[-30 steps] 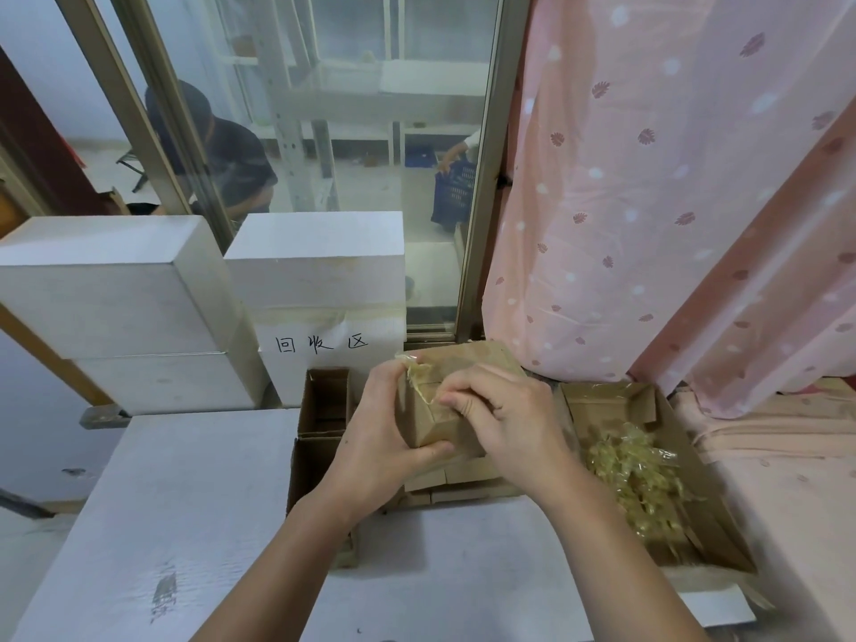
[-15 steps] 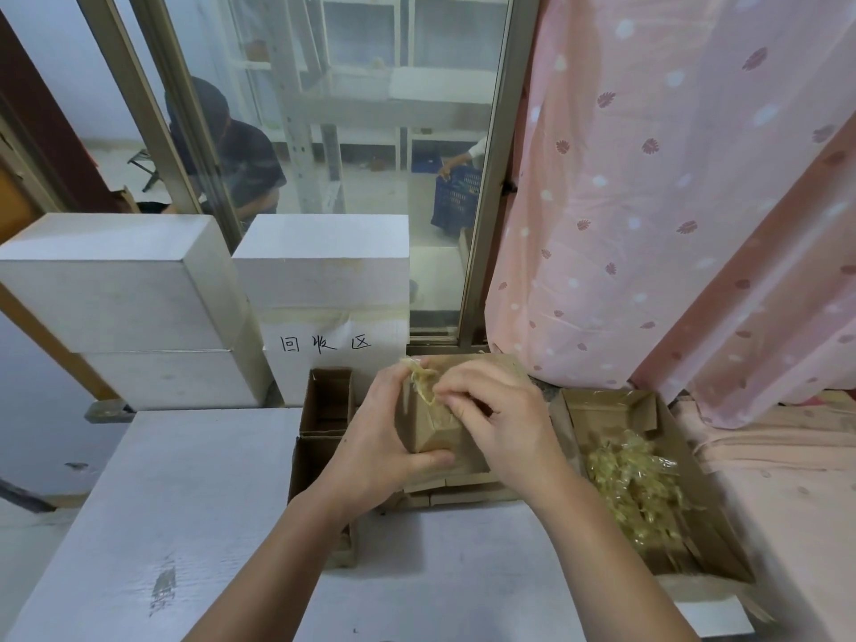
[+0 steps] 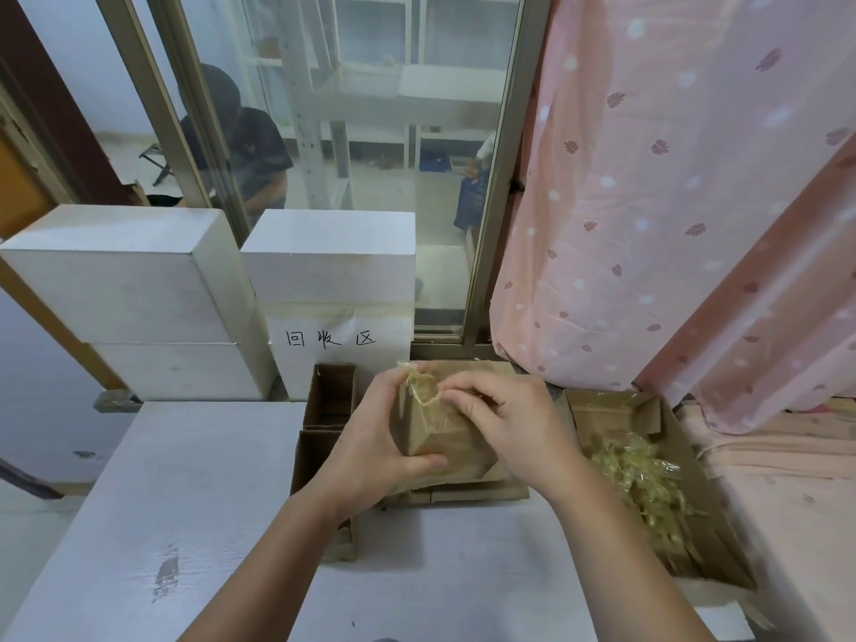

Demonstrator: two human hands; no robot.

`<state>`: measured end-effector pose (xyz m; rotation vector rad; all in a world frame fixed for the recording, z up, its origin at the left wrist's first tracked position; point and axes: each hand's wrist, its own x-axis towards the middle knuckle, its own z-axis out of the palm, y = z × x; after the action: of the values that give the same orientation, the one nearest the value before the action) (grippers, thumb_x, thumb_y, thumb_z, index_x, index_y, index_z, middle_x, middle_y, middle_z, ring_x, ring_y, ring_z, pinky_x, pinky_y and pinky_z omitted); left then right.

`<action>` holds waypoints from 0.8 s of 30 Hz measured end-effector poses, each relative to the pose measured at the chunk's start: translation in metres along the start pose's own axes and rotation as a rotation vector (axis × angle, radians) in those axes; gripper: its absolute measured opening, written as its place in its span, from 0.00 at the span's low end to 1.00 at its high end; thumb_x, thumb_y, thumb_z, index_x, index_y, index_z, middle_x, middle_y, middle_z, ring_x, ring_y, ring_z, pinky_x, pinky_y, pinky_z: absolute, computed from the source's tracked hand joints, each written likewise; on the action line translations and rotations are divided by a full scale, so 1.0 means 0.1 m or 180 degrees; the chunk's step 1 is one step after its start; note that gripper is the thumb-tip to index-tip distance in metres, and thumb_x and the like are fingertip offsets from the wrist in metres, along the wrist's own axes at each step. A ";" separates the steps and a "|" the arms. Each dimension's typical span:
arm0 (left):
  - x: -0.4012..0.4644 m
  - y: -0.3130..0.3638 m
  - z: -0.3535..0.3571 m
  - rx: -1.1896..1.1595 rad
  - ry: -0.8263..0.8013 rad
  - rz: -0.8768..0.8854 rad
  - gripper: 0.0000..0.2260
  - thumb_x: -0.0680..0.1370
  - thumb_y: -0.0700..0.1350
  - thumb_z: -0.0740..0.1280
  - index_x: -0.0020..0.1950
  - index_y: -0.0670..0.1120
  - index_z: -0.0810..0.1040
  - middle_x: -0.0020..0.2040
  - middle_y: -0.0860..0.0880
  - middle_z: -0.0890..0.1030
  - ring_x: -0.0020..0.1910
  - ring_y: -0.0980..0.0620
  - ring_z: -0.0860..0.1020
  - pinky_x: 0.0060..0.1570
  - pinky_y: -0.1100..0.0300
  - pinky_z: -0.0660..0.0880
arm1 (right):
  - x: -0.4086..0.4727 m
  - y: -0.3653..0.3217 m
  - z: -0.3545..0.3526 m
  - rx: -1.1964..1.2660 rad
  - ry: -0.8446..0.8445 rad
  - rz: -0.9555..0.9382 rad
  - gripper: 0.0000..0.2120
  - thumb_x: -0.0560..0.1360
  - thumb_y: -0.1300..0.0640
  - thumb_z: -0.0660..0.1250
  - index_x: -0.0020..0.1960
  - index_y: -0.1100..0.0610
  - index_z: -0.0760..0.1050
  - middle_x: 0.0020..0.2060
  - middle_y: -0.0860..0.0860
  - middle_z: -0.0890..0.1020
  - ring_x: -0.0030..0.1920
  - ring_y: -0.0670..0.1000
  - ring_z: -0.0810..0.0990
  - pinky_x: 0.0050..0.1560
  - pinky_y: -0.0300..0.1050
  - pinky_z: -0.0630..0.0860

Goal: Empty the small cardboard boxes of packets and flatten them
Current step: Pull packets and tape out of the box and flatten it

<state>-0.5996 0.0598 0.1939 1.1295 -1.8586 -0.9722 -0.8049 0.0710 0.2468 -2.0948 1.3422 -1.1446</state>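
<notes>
Small cardboard box in left hand's grip, right hand pinching its yellowed tape

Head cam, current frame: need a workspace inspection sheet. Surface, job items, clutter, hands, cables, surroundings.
Surface: white table, scuffed near the left front.
Job's things: small cardboard box held above a stack of flattened cardboard; crumpled clear tape coming off its top. Two open small boxes stand left of it.
Clutter: large open carton at right holding a pile of clear packets.
Grippers: left hand grips the box; right hand pinches the tape.
Cables: nothing seen.
Surroundings: white blocks, one with a handwritten label; glass window with a person behind; pink curtain at right.
</notes>
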 end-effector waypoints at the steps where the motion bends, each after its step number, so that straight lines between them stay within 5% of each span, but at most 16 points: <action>1: 0.00 0.01 0.01 0.0033 -0.0013 0.0030 0.45 0.66 0.49 0.85 0.76 0.63 0.64 0.70 0.64 0.72 0.72 0.57 0.72 0.70 0.47 0.75 | 0.00 0.00 0.03 -0.0147 0.0173 -0.0122 0.05 0.78 0.59 0.72 0.52 0.53 0.86 0.45 0.40 0.86 0.49 0.40 0.82 0.51 0.37 0.76; 7: 0.01 -0.03 -0.04 0.0049 -0.0043 0.0088 0.45 0.66 0.50 0.86 0.76 0.62 0.65 0.71 0.59 0.73 0.71 0.52 0.74 0.69 0.46 0.76 | 0.00 0.03 0.19 -0.0417 0.0840 -0.0463 0.06 0.78 0.62 0.71 0.54 0.56 0.85 0.45 0.44 0.85 0.46 0.40 0.81 0.47 0.45 0.80; 13: 0.02 -0.09 -0.08 -0.0058 0.0093 -0.0061 0.46 0.65 0.50 0.86 0.76 0.61 0.65 0.70 0.55 0.76 0.71 0.49 0.75 0.70 0.44 0.74 | -0.02 0.00 0.21 -0.0220 0.0043 -0.0601 0.07 0.77 0.60 0.72 0.52 0.53 0.86 0.50 0.42 0.84 0.53 0.46 0.80 0.52 0.48 0.78; 18: 0.01 -0.11 -0.10 -0.0007 0.0074 -0.0060 0.45 0.66 0.50 0.86 0.76 0.60 0.65 0.69 0.55 0.76 0.70 0.49 0.76 0.69 0.45 0.75 | -0.03 -0.03 0.14 -0.0011 -0.0573 -0.0200 0.08 0.77 0.50 0.71 0.55 0.46 0.85 0.56 0.39 0.79 0.60 0.48 0.76 0.59 0.42 0.74; 24: -0.02 -0.12 -0.04 0.0025 0.0012 -0.0033 0.46 0.66 0.49 0.86 0.77 0.59 0.65 0.70 0.58 0.75 0.71 0.52 0.74 0.71 0.46 0.73 | -0.02 -0.05 -0.01 0.0141 -0.0948 0.0158 0.13 0.72 0.51 0.68 0.54 0.45 0.85 0.57 0.38 0.80 0.62 0.46 0.76 0.61 0.44 0.74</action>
<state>-0.5911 0.0568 0.1852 1.1460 -1.8570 -0.9687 -0.8033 0.0751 0.2498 -2.0887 1.2089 -0.7958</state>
